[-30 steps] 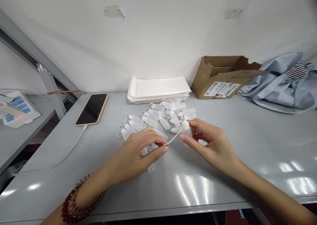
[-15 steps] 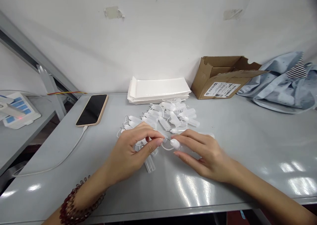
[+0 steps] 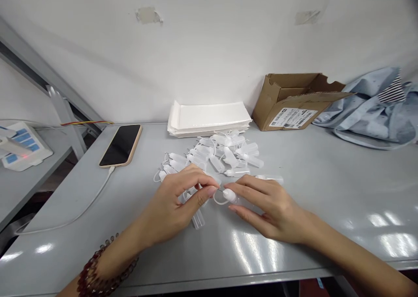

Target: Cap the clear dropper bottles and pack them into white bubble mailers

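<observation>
My right hand [image 3: 264, 203] is closed around a small needle-tip squeeze bottle [image 3: 230, 195] with a white cap. Its thin metal needle points left, and most of the clear body is hidden by my fingers. My left hand [image 3: 184, 197] pinches thumb and forefinger together at the needle's tip. A white tether loop [image 3: 220, 201] runs from the bottle's cap to that pinch, so the small tip cover at its end is hidden there. Behind my hands lies a loose pile of similar needle-tip bottles [image 3: 215, 162]; a few show under my left hand.
Against the wall lies a stack of white padded envelopes [image 3: 210, 116]. To its right stands an open cardboard box [image 3: 277, 105], beside a light blue cloth bag [image 3: 369, 109]. A phone [image 3: 120, 145] with a charging cable [image 3: 94, 197] lies on the left of the grey table [image 3: 326, 192].
My left fingertips have moved slightly right, closer to the bottle's white cap. The bottle in my right hand has dropped slightly and tilted a little. The pile looks the same.
</observation>
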Available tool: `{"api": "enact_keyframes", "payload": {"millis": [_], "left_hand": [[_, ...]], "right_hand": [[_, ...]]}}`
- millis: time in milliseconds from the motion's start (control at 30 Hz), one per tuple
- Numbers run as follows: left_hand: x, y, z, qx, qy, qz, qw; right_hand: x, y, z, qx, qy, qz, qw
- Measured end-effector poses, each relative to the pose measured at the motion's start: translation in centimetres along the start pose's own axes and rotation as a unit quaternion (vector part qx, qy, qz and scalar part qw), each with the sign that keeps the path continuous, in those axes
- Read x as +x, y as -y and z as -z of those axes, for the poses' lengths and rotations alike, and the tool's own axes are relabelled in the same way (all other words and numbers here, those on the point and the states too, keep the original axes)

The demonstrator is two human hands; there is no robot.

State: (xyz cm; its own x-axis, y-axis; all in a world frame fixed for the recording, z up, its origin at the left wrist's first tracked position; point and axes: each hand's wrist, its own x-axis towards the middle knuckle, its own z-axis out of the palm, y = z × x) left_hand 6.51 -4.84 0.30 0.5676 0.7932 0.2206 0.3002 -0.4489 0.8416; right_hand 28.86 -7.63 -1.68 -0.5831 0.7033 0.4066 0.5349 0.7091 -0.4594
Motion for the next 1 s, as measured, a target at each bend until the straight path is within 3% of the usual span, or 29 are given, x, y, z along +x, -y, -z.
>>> {"api": "enact_keyframes", "payload": {"millis": [567,1000], "left_hand": [[0.2,0.3,-0.1,0.022,0.014,-0.033,0.999],[0.2,1.0,-0.6,0.045,0.034,-0.052,0.997]], "right_hand": [[-0.1,0.6,0.0,-0.038,0.001,0.022,0.999],[-0.2,0.5,-1.1,-0.044,-0.016,0.027,0.999]]}}
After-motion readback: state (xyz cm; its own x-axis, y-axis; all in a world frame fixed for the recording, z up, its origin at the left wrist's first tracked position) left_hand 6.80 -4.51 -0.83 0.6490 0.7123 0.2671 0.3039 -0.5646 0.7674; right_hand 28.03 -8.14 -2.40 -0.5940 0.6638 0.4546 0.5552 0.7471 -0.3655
